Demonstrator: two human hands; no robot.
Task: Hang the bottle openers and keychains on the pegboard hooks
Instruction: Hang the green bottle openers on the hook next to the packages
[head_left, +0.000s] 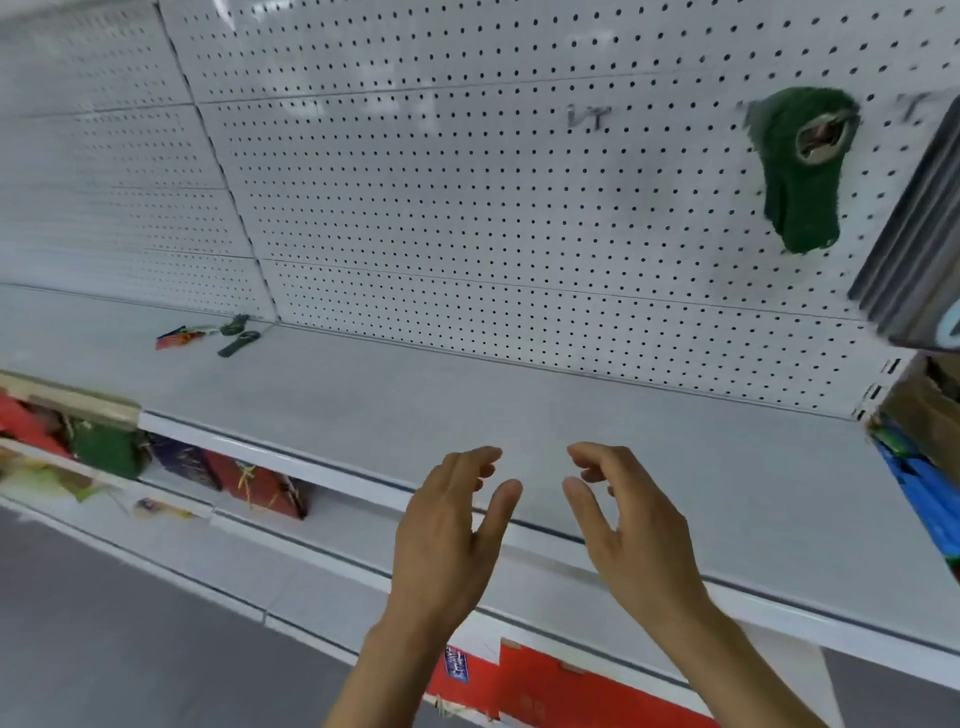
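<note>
Both hands are up over the front edge of the grey metal shelf (597, 415), and neither has anything in it. The left hand (447, 525) has its fingers loosely spread and only slightly bent; the right hand (623, 525) is the same, with the fingers a little more curled but closed on nothing.

One green fuzzy bottle opener (802, 171) with a metal ring at its top already hangs on the white perforated pegboard (415, 182), high up and to the right. The hook that carries it I cannot make out.

What is left lies far off to the left, at the back of the shelf where it meets the pegboard: a dark green bottle opener (239, 343) lying flat, its long axis running diagonally from the pegboard down toward the shelf front, and just beside it a small heap of red and multicoloured keychains (179, 336) with a dark green piece (234, 326) next to them.

These things lie well apart from both hands, up and to the left. The left hand is the nearer, so I'd judge it the natural one to reach across, and the person will likely have to step or lean left.
</note>
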